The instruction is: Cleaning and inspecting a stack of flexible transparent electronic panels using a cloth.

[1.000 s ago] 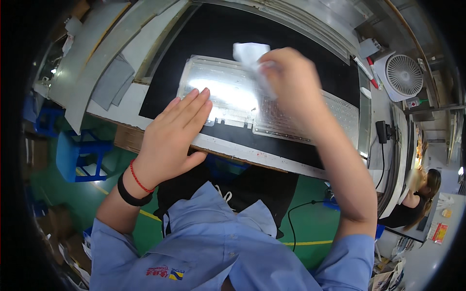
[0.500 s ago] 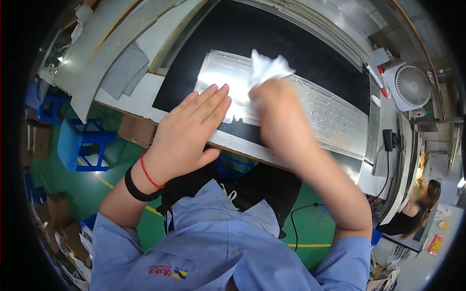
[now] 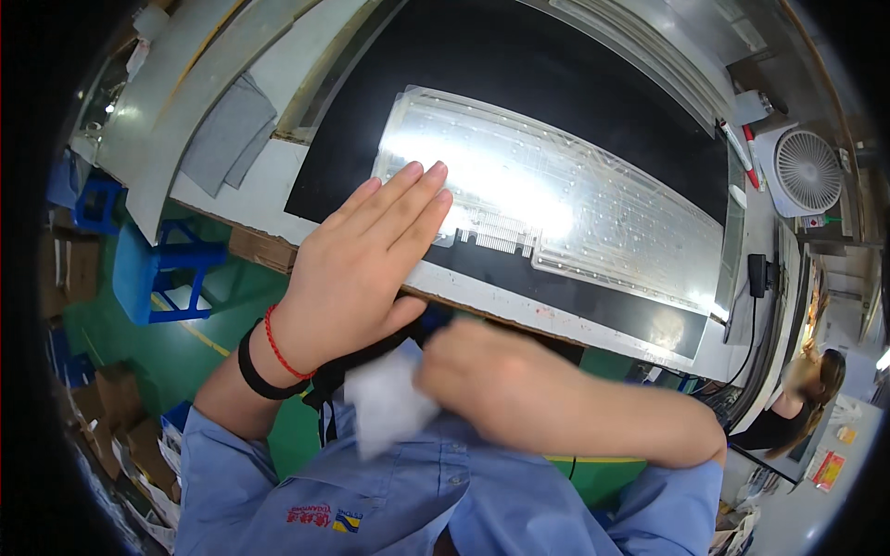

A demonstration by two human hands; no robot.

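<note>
A thin, clear, shiny sheet [image 3: 603, 218] with rows of fine dots and a notched lower edge lies on a black mat [image 3: 556, 74]. My left hand [image 3: 366, 246] rests flat on the sheet's left end, fingers stretched out and thumb to the side. Bunched white cloth or tissue, a wiping cloth [image 3: 385, 403], is in my right hand [image 3: 487, 371], which is closed on it. That hand is off the table, in front of my body, and blurred by motion. A grey cloth [image 3: 227, 130] lies folded on the left of the table.
At the right stand a white fan [image 3: 805, 171] and a red marker [image 3: 751, 171]. A black power adapter [image 3: 757, 275] sits by the table's right edge. Left on the green floor is a blue stool [image 3: 167, 273]. Another person [image 3: 797, 408] sits at far right.
My right hand has come off the sheet with the white cloth, moving down toward my body. My left hand stays on the sheet. The whole view has shifted slightly.
</note>
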